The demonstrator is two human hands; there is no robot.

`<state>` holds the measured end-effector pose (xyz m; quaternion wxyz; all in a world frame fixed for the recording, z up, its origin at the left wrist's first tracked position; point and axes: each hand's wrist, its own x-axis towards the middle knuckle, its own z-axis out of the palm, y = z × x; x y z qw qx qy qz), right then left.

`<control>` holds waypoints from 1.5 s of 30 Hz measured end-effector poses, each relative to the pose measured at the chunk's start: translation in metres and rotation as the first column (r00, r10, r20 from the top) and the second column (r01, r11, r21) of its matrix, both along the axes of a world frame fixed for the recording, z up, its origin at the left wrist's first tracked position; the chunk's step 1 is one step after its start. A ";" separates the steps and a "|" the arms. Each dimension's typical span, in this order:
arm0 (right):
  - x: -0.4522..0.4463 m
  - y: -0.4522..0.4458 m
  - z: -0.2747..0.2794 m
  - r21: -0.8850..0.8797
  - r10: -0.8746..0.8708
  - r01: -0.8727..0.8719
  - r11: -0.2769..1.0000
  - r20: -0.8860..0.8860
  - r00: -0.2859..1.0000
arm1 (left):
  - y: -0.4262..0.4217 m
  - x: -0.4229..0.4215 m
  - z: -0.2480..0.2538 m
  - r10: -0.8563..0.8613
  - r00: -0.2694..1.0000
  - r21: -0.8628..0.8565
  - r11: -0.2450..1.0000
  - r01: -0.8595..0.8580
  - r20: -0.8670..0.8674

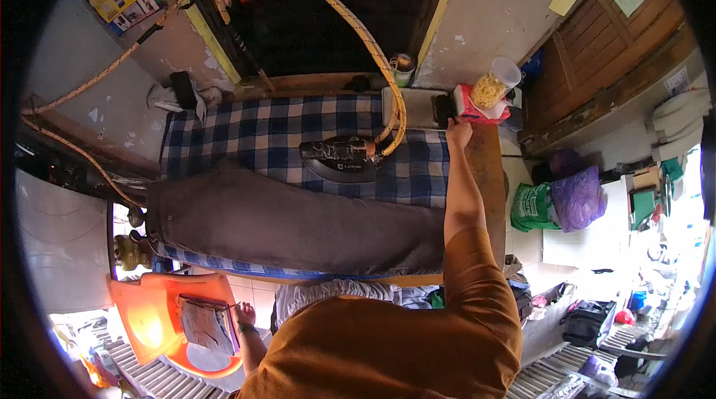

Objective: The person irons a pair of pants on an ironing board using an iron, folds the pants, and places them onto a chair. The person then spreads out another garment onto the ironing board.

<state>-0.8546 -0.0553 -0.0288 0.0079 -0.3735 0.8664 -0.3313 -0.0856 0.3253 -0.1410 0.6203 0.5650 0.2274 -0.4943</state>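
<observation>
Dark grey trousers (298,224) lie stretched along the near side of a table with a blue checked cloth (268,127). Behind them an iron (339,160) rests on the cloth, its hose (365,30) rising upward. My right hand (459,133) reaches to the table's far right, fingers curled beside a pale flat panel (409,107) and a red tissue pack (477,110); what they grip is too small to make out. My left hand (244,315) is low at my left, closed at the edge of folded clothes (205,324) on an orange chair (145,313); its hold is unclear.
A clear jar of yellow snacks (495,84) stands on the tissue pack. Beside the dark opening sits a small tin (403,69). Green and purple bags (578,198) are off to the right, and crumpled cloth (186,97) lies at the table's back left corner.
</observation>
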 end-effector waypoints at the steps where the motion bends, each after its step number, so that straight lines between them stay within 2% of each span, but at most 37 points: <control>1: -0.001 0.003 0.001 0.006 -0.002 0.002 1.000 0.005 1.000 | -0.002 -0.003 -0.010 -0.057 0.997 -0.028 0.998 0.056 -0.051; 3: 0.004 0.012 0.008 -0.026 0.061 -0.062 0.998 -0.039 0.997 | -0.005 -0.010 -0.022 -0.293 0.955 0.012 0.956 0.294 -0.030; 4: 0.010 0.020 0.006 -0.023 0.054 -0.055 0.998 -0.035 0.998 | -0.007 -0.014 -0.025 -0.342 0.940 0.110 0.934 0.339 0.005; 5: 0.013 0.031 0.001 -0.217 -0.003 0.003 0.976 0.000 1.000 | -0.013 -0.027 -0.024 -0.392 0.919 0.203 0.903 0.378 0.034; 6: 0.012 0.039 -0.005 -0.402 -0.052 0.064 0.913 0.042 0.998 | -0.017 -0.035 -0.022 -0.414 0.910 0.223 0.890 0.397 0.031; 7: 0.009 0.047 -0.012 -0.400 -0.057 0.069 0.914 0.040 0.998 | -0.020 -0.048 -0.018 -0.454 0.888 0.290 0.863 0.414 0.080; 9: -0.005 0.065 -0.040 -0.393 -0.440 0.468 0.792 0.164 0.883 | -0.017 -0.046 -0.025 -0.712 0.693 0.247 0.695 0.675 0.113; 10: -0.037 0.062 -0.079 -0.228 -0.499 0.597 0.769 0.369 0.784 | -0.020 -0.042 -0.038 -0.792 0.603 0.315 0.599 0.737 0.094; 11: -0.035 0.065 -0.066 -0.219 -0.507 0.603 0.767 0.367 0.780 | -0.027 -0.045 -0.039 -0.860 0.505 0.377 0.491 0.785 0.068; 12: -0.028 0.066 -0.036 -0.183 -0.450 0.661 0.728 0.599 0.662 | -0.026 -0.038 -0.041 -0.878 0.470 0.409 0.462 0.787 0.089; 13: -0.024 0.063 -0.014 -0.137 -0.354 0.707 0.694 0.789 0.501 | -0.030 -0.038 -0.037 -0.865 0.487 0.423 0.489 0.763 0.120; 16: -0.045 0.041 -0.032 -0.157 -0.338 0.719 0.676 0.802 0.493 | -0.047 -0.054 -0.004 -0.841 0.507 0.436 0.535 0.724 0.190; 17: -0.048 0.033 -0.037 -0.161 -0.330 0.714 0.681 0.803 0.497 | -0.050 -0.054 0.000 -0.816 0.550 0.432 0.567 0.701 0.178; 19: -0.052 0.018 -0.048 -0.148 -0.488 0.710 0.688 0.629 0.605 | -0.056 -0.056 -0.003 -0.809 0.558 0.416 0.579 0.701 0.186; 20: -0.066 0.011 -0.063 -0.146 -0.483 0.703 0.696 0.630 0.609 | -0.059 -0.062 0.005 -0.821 0.541 0.422 0.563 0.710 0.185; 21: -0.080 0.007 -0.078 0.022 -0.497 0.575 0.818 0.532 0.686 | -0.058 -0.064 0.008 -0.823 0.539 0.393 0.563 0.727 0.180; 22: -0.093 0.004 -0.093 0.186 -0.467 0.430 0.883 0.420 0.778 | -0.055 -0.066 0.008 -0.819 0.537 0.370 0.572 0.732 0.204; 23: -0.076 0.012 -0.069 0.192 -0.504 0.466 0.863 0.301 0.809 | -0.049 -0.066 0.006 -0.812 0.539 0.351 0.583 0.733 0.223; 24: -0.053 0.018 -0.043 -0.003 -0.544 0.553 0.833 0.174 0.821 | -0.043 -0.065 0.001 -0.816 0.517 0.384 0.578 0.720 0.259; 25: -0.025 0.020 -0.017 -0.246 -0.514 0.503 0.829 0.023 0.858 | -0.036 -0.067 -0.009 -0.815 0.501 0.415 0.579 0.701 0.291; 26: 0.008 0.018 0.013 -0.446 -0.389 0.309 0.840 -0.098 0.916 | -0.032 -0.064 -0.023 -0.751 0.567 0.346 0.660 0.667 0.338; 27: 0.049 0.020 0.045 -0.540 -0.172 0.050 0.840 -0.178 0.969 | -0.030 -0.058 -0.033 -0.678 0.628 0.275 0.732 0.624 0.382; 28: 0.093 0.028 0.074 -0.505 0.127 -0.192 0.841 -0.160 0.979 | -0.029 -0.069 -0.018 -0.626 0.570 0.321 0.773 0.548 0.532; 29: 0.149 0.037 0.117 -0.482 0.410 -0.417 0.771 -0.126 0.903 | -0.041 -0.095 0.012 -0.570 0.480 0.355 0.809 0.469 0.667; 30: 0.188 0.039 0.143 -0.330 0.669 -0.683 0.652 -0.174 0.723 | -0.054 -0.113 0.026 -0.454 0.389 0.330 0.879 0.344 0.802; 31: 0.219 0.043 0.156 -0.165 0.863 -0.877 0.451 -0.173 0.475 | -0.066 -0.128 0.038 -0.339 0.265 0.283 0.931 0.229 0.903; 33: 0.268 0.032 0.150 0.099 0.782 -0.942 0.322 -0.588 0.206 | -0.088 -0.146 0.075 -0.293 0.245 0.180 0.900 0.398 0.924; 35: 0.275 0.010 0.106 0.307 0.855 -0.892 0.332 -0.498 0.147 | -0.103 -0.157 0.099 -0.320 0.264 0.163 0.861 0.481 0.910; 36: 0.279 0.000 0.119 0.543 0.972 -0.813 0.211 -0.030 0.232 | -0.109 -0.166 0.104 -0.302 0.382 0.086 0.867 0.490 0.874; 37: 0.275 -0.012 0.118 0.541 0.968 -0.825 0.163 0.073 0.239 | -0.113 -0.171 0.106 -0.280 0.495 0.005 0.874 0.486 0.823; 39: 0.264 -0.020 0.115 0.439 0.959 -0.892 0.105 0.191 0.207 | -0.117 -0.164 0.080 -0.263 0.640 -0.071 0.892 0.447 0.722; 40: 0.262 -0.022 0.116 0.411 0.914 -0.906 0.105 0.319 0.251 | -0.119 -0.163 0.070 -0.205 0.683 -0.108 0.916 0.385 0.701; 41: 0.262 -0.021 0.123 0.387 0.849 -0.916 0.107 0.443 0.286 | -0.124 -0.160 0.074 -0.199 0.691 -0.106 0.922 0.372 0.694; 42: 0.257 -0.036 0.110 0.405 0.685 -0.914 0.031 0.657 0.315 | -0.130 -0.156 0.084 -0.247 0.735 -0.058 0.930 0.362 0.632; 43: 0.259 -0.041 0.109 0.410 0.632 -0.912 0.001 0.706 0.318 | -0.131 -0.152 0.091 -0.298 0.773 -0.003 0.932 0.361 0.560; 45: 0.279 -0.029 0.113 0.573 0.717 -0.809 0.132 0.509 0.477 | -0.136 -0.130 0.086 -0.429 0.723 0.040 0.872 0.487 0.541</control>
